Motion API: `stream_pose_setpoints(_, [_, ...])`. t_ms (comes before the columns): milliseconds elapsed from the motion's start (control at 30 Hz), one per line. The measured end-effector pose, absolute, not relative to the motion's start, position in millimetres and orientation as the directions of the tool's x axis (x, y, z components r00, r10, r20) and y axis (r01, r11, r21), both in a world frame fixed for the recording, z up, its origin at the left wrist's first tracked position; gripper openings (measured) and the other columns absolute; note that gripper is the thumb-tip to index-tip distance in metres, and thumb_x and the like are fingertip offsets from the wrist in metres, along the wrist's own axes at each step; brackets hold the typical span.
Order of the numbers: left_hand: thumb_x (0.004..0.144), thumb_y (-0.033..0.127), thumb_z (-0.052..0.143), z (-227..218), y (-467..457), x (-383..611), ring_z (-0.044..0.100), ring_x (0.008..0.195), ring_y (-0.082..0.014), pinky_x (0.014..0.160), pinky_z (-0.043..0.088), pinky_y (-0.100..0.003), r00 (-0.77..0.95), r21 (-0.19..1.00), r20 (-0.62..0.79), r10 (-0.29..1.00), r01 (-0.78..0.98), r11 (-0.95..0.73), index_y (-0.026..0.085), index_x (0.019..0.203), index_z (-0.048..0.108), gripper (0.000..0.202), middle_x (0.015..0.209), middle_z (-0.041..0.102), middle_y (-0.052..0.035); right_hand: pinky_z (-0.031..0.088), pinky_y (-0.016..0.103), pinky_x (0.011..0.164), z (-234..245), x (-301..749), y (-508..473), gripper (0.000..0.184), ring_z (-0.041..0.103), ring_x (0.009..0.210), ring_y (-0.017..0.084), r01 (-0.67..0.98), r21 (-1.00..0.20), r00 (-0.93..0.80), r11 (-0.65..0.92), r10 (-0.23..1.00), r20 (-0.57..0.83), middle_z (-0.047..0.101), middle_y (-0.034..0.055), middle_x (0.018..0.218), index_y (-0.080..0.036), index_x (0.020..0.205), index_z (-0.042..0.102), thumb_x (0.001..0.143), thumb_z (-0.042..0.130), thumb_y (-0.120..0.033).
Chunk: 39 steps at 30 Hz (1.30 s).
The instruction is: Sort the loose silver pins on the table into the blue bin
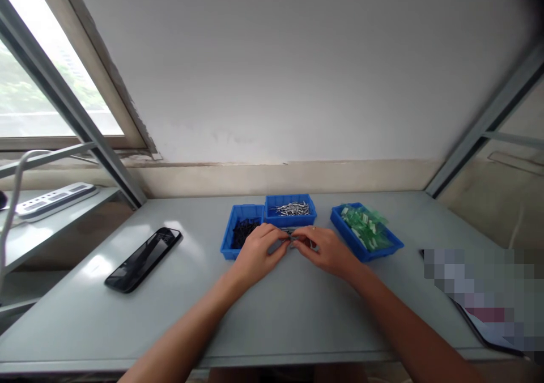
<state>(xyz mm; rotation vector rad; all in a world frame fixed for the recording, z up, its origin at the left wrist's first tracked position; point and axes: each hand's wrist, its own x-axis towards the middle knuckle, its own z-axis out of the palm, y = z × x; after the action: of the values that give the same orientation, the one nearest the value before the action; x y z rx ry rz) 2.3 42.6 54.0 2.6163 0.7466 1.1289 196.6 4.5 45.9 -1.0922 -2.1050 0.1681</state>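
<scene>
My left hand (262,250) and my right hand (323,248) meet fingertip to fingertip over the middle of the table. Both are closed in a pinch around something small and greyish, too small to make out. Just behind them stands a blue bin (290,221) of thin silvery metal pieces (297,208), perhaps screws or pins. A second blue bin (230,254), partly covered by my left hand, has small black pieces (244,233) in it. To the right of my right hand, a tilted blue bin (361,250) is heaped with small green-printed clear plastic bags (366,227).
A black smartphone (143,260) lies on the grey table (178,326) at the left. At the right edge is a dark-rimmed flat thing (471,320), mostly pixelated. A white power strip (57,200) rests on a side shelf. Grey metal posts (488,119) flank the table, with a wall behind.
</scene>
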Motion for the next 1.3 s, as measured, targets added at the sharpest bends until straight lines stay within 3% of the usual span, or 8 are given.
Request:
stream_pose_setpoints(133, [0.085, 0.021, 0.056, 56, 41, 4, 0.059, 0.080, -0.0149, 0.073, 0.050, -0.029, 0.532, 0.514, 0.618, 0.579, 0.284, -0.810, 0.017, 0.088, 0.064, 0.010, 0.085, 0.062, -0.0048, 0.045, 0.024, 0.065, 46, 195, 4, 0.014, 0.058, 0.068, 0.013, 0.655, -0.390, -0.376, 0.647, 0.727, 0.575, 0.063, 0.0015, 0.075, -0.019, 0.096, 0.057, 0.089, 0.048, -0.027])
stream_pose_setpoints(267, [0.085, 0.021, 0.056, 59, 40, 5, 0.060, 0.080, -0.0148, 0.074, 0.050, -0.029, 0.536, 0.582, 0.574, 0.619, 0.265, -0.769, 0.016, 0.086, 0.064, 0.009, 0.083, 0.063, -0.0047, 0.044, 0.025, 0.064, 43, 194, 6, 0.014, 0.058, 0.067, 0.014, 0.676, -0.324, -0.387, 0.662, 0.693, 0.608, 0.063, 0.0021, 0.073, -0.019, 0.089, 0.058, 0.090, 0.046, -0.027])
stream_pose_setpoints(533, [0.084, 0.023, 0.056, 58, 40, 4, 0.057, 0.081, -0.0162, 0.077, 0.047, -0.032, 0.583, 0.498, 0.535, 0.611, 0.366, -0.786, 0.018, 0.089, 0.063, 0.010, 0.083, 0.062, -0.0033, 0.043, 0.026, 0.061, 46, 199, 7, 0.011, 0.058, 0.066, 0.015, 0.738, -0.270, -0.408, 0.618, 0.728, 0.551, 0.063, 0.0025, 0.072, -0.018, 0.086, 0.058, 0.087, 0.048, -0.021])
stream_pose_setpoints(900, [0.084, 0.020, 0.052, 58, 40, 4, 0.056, 0.080, -0.0163, 0.075, 0.046, -0.032, 0.580, 0.476, 0.518, 0.629, 0.415, -0.775, 0.018, 0.084, 0.058, 0.006, 0.081, 0.061, -0.0029, 0.045, 0.020, 0.059, 53, 194, 1, 0.011, 0.058, 0.069, 0.010, 0.534, -0.645, -0.250, 0.547, 0.831, 0.497, 0.064, 0.0004, 0.082, -0.021, 0.094, 0.058, 0.086, 0.051, -0.025])
stream_pose_setpoints(1167, [0.083, 0.019, 0.052, 57, 40, 5, 0.056, 0.079, -0.0159, 0.075, 0.046, -0.031, 0.585, 0.461, 0.514, 0.628, 0.429, -0.777, 0.019, 0.084, 0.058, 0.006, 0.081, 0.061, -0.0022, 0.046, 0.023, 0.065, 59, 198, 1, 0.010, 0.058, 0.072, 0.011, 0.404, -0.746, -0.353, 0.530, 0.842, 0.408, 0.064, 0.0012, 0.086, -0.020, 0.090, 0.061, 0.085, 0.053, -0.024])
stream_pose_setpoints(1300, [0.084, 0.021, 0.051, 60, 45, 1, 0.056, 0.078, -0.0160, 0.074, 0.044, -0.031, 0.582, 0.359, 0.531, 0.616, 0.504, -0.786, 0.019, 0.083, 0.057, 0.007, 0.080, 0.061, -0.0017, 0.047, 0.023, 0.063, 56, 198, 5, 0.015, 0.059, 0.074, 0.013, 0.439, -0.768, -0.291, 0.466, 0.882, 0.370, 0.065, 0.0012, 0.084, -0.020, 0.096, 0.059, 0.085, 0.052, -0.028])
